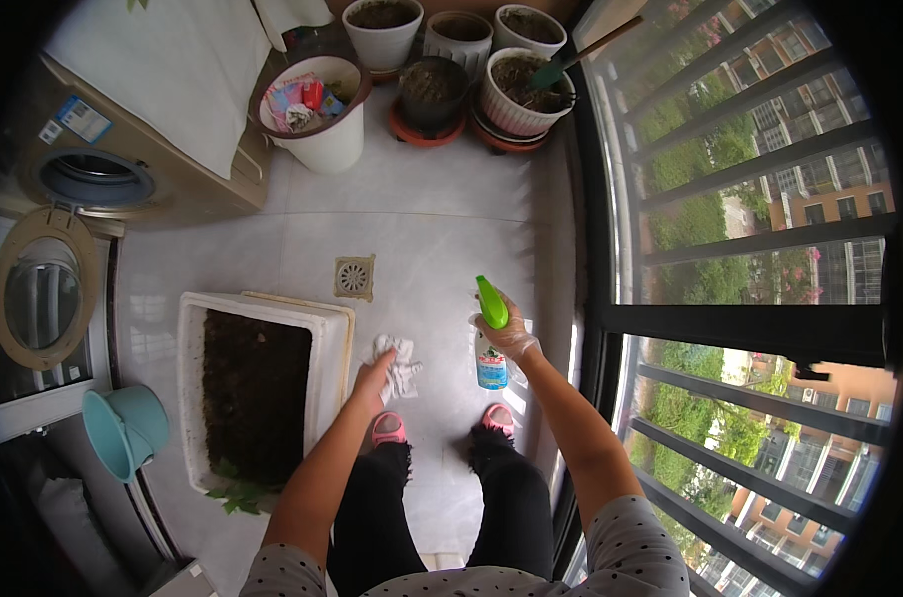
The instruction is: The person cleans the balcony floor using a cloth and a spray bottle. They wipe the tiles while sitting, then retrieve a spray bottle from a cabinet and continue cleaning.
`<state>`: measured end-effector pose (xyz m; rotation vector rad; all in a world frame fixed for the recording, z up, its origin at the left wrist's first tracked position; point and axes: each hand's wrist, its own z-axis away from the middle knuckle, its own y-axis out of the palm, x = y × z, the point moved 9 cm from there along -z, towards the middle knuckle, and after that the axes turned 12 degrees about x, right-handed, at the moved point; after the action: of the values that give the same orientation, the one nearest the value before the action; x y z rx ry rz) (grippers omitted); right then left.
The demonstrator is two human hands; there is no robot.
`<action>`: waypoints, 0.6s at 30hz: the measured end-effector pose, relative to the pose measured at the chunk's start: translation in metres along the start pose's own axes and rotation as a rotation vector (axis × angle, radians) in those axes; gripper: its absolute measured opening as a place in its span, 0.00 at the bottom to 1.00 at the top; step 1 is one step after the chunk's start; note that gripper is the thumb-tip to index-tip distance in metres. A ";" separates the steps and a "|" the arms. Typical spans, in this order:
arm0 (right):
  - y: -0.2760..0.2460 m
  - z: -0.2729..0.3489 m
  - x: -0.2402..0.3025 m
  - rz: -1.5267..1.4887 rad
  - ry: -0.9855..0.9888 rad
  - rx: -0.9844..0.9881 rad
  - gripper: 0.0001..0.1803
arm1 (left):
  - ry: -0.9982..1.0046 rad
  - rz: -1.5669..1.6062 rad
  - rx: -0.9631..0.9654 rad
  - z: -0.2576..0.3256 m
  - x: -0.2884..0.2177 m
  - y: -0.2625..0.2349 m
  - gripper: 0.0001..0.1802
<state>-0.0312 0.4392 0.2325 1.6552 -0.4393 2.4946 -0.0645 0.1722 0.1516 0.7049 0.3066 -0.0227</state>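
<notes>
My right hand, in a thin clear plastic glove, is wrapped round the neck of a spray bottle. The bottle is see-through with a blue label and a bright green trigger head, and it is held upright over the floor. In my left hand is a crumpled white cloth, gripped low, just right of a white foam planter box filled with dark soil. Part of the fingers is hidden by the cloth.
Potted soil containers, including a ribbed white pot, crowd the far end beside a waste bin. A washing machine stands left, its door swung out. A teal bucket, floor drain and barred window surround me.
</notes>
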 end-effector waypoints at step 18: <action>0.009 -0.170 -0.146 -0.064 0.337 -0.126 0.18 | 0.505 0.202 0.435 -0.180 -0.116 -0.017 0.25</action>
<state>-0.1254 0.4910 0.0352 1.1549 -0.4819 2.5688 -0.2261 0.2654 0.0447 1.1713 0.7260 0.2924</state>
